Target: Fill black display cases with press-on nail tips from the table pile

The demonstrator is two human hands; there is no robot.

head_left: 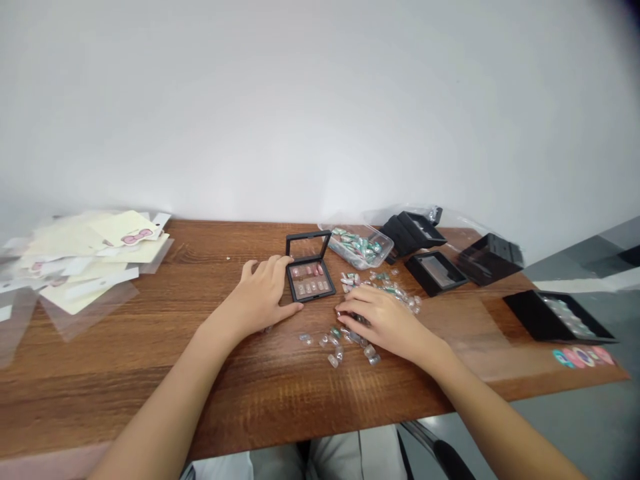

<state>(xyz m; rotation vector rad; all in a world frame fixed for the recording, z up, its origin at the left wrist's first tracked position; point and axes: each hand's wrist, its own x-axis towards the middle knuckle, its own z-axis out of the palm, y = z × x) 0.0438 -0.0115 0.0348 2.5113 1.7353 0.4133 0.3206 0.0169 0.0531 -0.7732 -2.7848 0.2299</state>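
Observation:
A small black case [311, 295] lies with its windowed lid [306, 249] raised. Inside it are rows of small pink and pale pieces that look like press-on nails [309, 272]. My left hand [263, 297] rests at the case's left side, fingers spread and fingertips by its hinge edge. My right hand [383, 319] is over a scatter of loose clear press-on nails [339, 352]. Its thumb and index tips come together; whatever is between them is too small to make out. More loose nails [400, 293], some greenish, lie beyond that hand.
Behind the case sits a clear plastic tub [381, 257] of green and clear nails. Several black cases [435, 272] stand to the right, one [560, 317] near the table's right edge beside round stickers [583, 357]. Cards and clear sleeves [95, 250] are heaped at left. A wall rises behind.

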